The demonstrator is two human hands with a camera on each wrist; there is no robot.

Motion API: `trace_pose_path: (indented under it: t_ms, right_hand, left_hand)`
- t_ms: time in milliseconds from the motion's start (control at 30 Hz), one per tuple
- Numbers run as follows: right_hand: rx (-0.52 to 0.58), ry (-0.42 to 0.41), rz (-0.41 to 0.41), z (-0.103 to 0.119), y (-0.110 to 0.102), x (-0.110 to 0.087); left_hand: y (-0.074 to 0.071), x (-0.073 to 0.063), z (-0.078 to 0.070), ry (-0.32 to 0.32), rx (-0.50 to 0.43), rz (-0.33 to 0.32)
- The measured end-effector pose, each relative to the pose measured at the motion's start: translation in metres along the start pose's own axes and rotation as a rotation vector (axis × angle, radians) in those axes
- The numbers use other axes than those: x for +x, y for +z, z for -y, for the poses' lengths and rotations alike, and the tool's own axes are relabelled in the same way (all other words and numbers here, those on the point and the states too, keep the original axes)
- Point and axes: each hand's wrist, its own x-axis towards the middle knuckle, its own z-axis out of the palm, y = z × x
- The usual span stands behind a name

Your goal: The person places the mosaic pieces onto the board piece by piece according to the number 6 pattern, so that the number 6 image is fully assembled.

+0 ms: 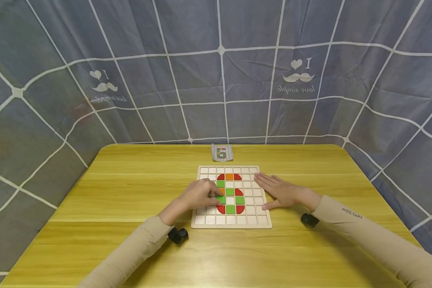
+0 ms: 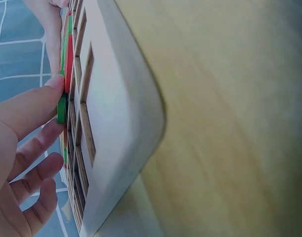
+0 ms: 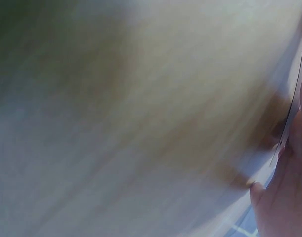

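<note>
A pale wooden grid board [image 1: 253, 220] lies on the table, with red, orange and green tiles set in several cells. My left hand [image 1: 201, 194] is over the left part of this pattern. Between its thumb and index finger it pinches a green tile [image 2: 61, 112], which stands a little proud of the board in the left wrist view. The other fingers are bent, partly hiding an orange tile. My right hand [image 1: 282, 191] lies with fingers extended on the board's right edge, thumb spread towards the near side. Red rounded tiles [image 1: 240, 209] form corners of the pattern.
A small printed card [image 1: 222, 153] with a coloured grid pattern lies behind the board, near the far table edge. The yellow wood-grain table [image 1: 137, 192] extends around the board. A grey-blue curtain [image 1: 194, 80] with white lines hangs behind and at both sides.
</note>
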Motion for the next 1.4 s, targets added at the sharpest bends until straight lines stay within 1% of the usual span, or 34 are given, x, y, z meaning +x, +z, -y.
trace_pose_path:
  t_ms: [333, 567, 800, 900, 1100, 1300, 1400]
  right_hand:
    - [0.005, 0.003, -0.005, -0.002, 0.002, 0.0]
    - [0.002, 0.009, 0.006, -0.002, 0.003, 0.0]
    - [-0.002, 0.006, 0.009, -0.001, 0.003, 0.0]
    - [0.003, -0.001, 0.006, -0.001, 0.003, 0.0]
    - [0.012, 0.0, 0.012, -0.001, 0.003, -0.001]
    - [-0.003, 0.006, 0.008, -0.001, 0.003, 0.002]
    - [-0.004, 0.006, 0.014, -0.002, 0.003, 0.002]
  left_hand:
    - [0.001, -0.002, 0.002, 0.016, -0.028, -0.009]
    - [0.002, -0.004, 0.004, 0.011, -0.029, 0.003]
    - [0.005, -0.005, 0.004, 0.005, -0.019, -0.018]
    - [0.005, -0.006, 0.003, -0.002, -0.025, -0.018]
    - [0.004, -0.009, 0.002, 0.0, -0.039, 0.014]
    - [-0.002, -0.011, 0.005, 0.027, -0.052, 0.088]
    - [-0.003, -0.013, 0.005, 0.032, -0.072, 0.111]
